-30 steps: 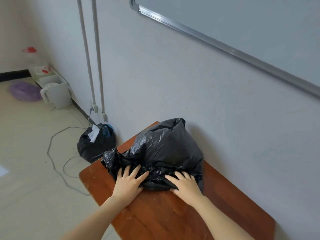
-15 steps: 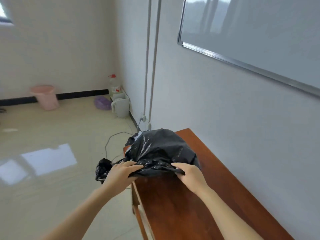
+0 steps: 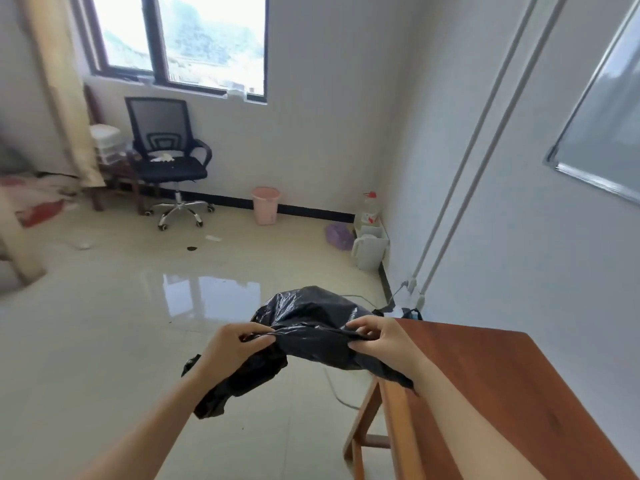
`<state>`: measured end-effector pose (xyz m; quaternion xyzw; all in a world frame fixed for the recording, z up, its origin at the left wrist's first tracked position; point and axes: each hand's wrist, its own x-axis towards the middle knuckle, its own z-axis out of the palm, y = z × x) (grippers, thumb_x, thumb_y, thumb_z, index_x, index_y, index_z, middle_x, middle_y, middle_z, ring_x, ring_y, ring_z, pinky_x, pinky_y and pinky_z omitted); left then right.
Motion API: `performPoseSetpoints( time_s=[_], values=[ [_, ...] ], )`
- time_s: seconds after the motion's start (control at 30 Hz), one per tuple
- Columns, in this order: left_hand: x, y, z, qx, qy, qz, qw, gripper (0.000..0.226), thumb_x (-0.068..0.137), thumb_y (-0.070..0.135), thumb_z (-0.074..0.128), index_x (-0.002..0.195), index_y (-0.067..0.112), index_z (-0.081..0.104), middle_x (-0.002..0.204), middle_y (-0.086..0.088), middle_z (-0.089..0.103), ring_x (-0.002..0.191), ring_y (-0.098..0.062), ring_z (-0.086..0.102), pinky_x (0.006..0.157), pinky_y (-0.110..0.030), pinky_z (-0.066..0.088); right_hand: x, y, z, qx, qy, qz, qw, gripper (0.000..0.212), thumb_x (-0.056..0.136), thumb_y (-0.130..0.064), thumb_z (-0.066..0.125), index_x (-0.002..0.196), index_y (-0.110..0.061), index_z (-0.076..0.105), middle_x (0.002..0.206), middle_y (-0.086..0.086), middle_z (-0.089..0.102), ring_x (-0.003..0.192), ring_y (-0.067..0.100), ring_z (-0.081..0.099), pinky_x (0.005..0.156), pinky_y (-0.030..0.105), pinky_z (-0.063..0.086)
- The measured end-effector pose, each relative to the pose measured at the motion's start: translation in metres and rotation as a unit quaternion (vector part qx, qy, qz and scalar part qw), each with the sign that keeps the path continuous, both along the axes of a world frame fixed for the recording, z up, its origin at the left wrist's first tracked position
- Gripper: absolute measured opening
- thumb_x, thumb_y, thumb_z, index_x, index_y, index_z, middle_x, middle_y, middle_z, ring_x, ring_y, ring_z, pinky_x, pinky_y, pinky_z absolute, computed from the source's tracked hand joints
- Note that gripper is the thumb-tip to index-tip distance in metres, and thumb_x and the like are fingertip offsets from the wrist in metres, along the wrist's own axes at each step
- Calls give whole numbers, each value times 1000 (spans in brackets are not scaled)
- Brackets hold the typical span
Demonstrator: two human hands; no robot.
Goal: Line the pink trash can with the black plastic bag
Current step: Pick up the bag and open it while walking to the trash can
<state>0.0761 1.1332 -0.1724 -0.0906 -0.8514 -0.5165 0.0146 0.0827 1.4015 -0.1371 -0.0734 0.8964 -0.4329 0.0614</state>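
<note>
Two hands on the black plastic bag (image 3: 313, 332) here, held up in the air past the corner of the wooden table (image 3: 502, 382). Left hand (image 3: 230, 348) pinches one bunched edge, right hand (image 3: 384, 342) grips the other, so the bag stretches roughly left to right between them. Its loose end droops down under the left wrist, partly hidden behind the forearm. Can't really tell where the opening is, it's all crumpled. The pink trash can (image 3: 265, 205) stands upright, well apart, by the far wall under the window (image 3: 180, 39).
</note>
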Motion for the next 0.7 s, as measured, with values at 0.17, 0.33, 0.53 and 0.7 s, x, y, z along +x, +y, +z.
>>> performPoseSetpoints(
  time_s=[0.17, 0.33, 0.53, 0.7],
  values=[
    [9, -97, -6, 47, -5, 86, 995, 40, 79, 7, 68, 62, 43, 66, 58, 33, 66, 62, 12, 60, 60, 0, 42, -29, -102, -1, 26, -12, 65, 997, 31, 76, -18, 72, 106, -18, 65, 96, 7, 66, 87, 23, 61, 86, 35, 51],
    [12, -203, -12, 56, -17, 142, 988, 30, 81, 10, 66, 65, 35, 67, 56, 27, 67, 57, 9, 58, 58, -3, 41, -53, -223, -13, 73, 2, 125, 989, 31, 76, -20, 71, 106, -17, 65, 96, 2, 68, 84, 14, 62, 81, 20, 46],
    [4, -284, -26, 56, -25, 175, 983, 25, 83, 12, 65, 66, 31, 68, 58, 29, 67, 60, 11, 59, 60, -2, 41, -65, -316, -36, 91, 31, 130, 987, 19, 79, -17, 66, 98, -18, 68, 91, -3, 69, 89, 16, 63, 84, 29, 48],
    [-24, -302, -35, 59, -26, 173, 983, 29, 83, 12, 64, 64, 33, 67, 57, 31, 66, 59, 13, 58, 59, -1, 41, -87, -332, -42, 101, 39, 104, 989, 19, 80, -15, 63, 98, -16, 68, 95, 3, 71, 90, 21, 63, 83, 32, 48]
  ],
)
